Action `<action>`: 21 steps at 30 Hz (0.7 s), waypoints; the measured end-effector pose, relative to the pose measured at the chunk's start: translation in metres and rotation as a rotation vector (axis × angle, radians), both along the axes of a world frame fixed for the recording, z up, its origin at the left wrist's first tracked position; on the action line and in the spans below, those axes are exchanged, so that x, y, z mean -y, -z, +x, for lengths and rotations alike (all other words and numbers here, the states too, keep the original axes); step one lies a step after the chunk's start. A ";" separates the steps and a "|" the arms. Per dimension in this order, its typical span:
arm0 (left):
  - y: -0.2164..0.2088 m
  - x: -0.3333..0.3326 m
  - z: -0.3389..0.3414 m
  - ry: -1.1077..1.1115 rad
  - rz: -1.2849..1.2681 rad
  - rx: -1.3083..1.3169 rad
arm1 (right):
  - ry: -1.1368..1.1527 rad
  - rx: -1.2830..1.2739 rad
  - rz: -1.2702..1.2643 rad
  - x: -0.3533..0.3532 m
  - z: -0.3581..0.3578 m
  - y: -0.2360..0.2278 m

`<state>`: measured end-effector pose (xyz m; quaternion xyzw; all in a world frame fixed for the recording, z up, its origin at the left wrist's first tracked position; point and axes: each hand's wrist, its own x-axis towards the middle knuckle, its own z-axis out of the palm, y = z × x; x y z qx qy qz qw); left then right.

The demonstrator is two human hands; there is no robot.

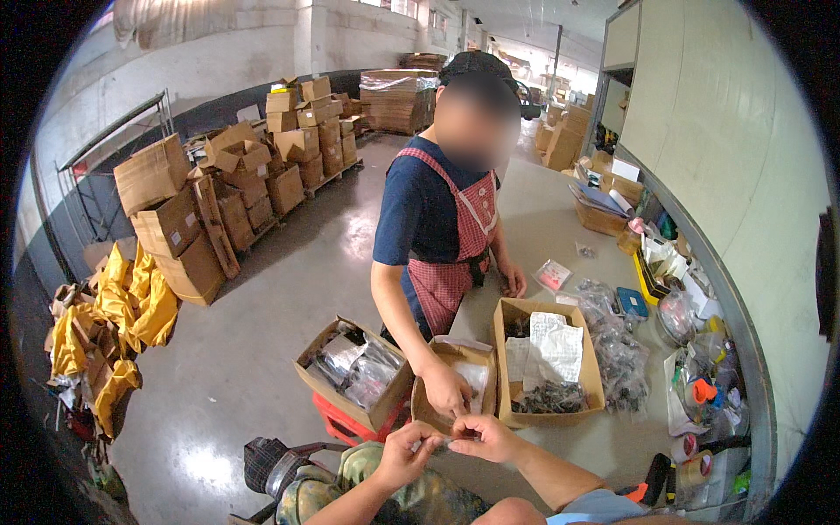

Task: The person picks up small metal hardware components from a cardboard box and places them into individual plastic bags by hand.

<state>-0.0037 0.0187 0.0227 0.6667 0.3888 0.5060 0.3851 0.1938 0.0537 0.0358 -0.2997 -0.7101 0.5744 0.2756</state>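
My left hand (409, 453) and my right hand (486, 438) are close together above the near edge of the middle cardboard box (420, 404). Both have their fingers closed in a pinch, nearly tip to tip. Something small and thin shows between the fingertips, too small to name. A co-worker's hand (444, 390) reaches down into that same box, just beyond my hands. Inside it lie clear plastic bags (473, 378). To the right, a larger cardboard box (549, 416) holds small dark parts (560, 398) with printed paper sheets (556, 348) on top.
A cardboard box of bagged items (353, 366) sits on a red stool (336, 422) at the left. Plastic bags of parts (619, 367), tape rolls (696, 468) and tools crowd the table's right side. The co-worker (442, 201) stands across from me. Stacked cartons (179, 232) line the far left.
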 end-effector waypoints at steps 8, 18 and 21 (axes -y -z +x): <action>-0.001 0.004 0.003 0.052 -0.001 -0.009 | -0.016 -0.007 0.057 0.001 -0.002 -0.001; 0.001 0.000 -0.003 -0.046 -0.055 0.076 | 0.075 -0.004 0.094 0.003 0.000 -0.001; 0.002 -0.003 -0.005 -0.059 -0.057 0.135 | 0.101 0.073 0.104 0.005 0.005 -0.007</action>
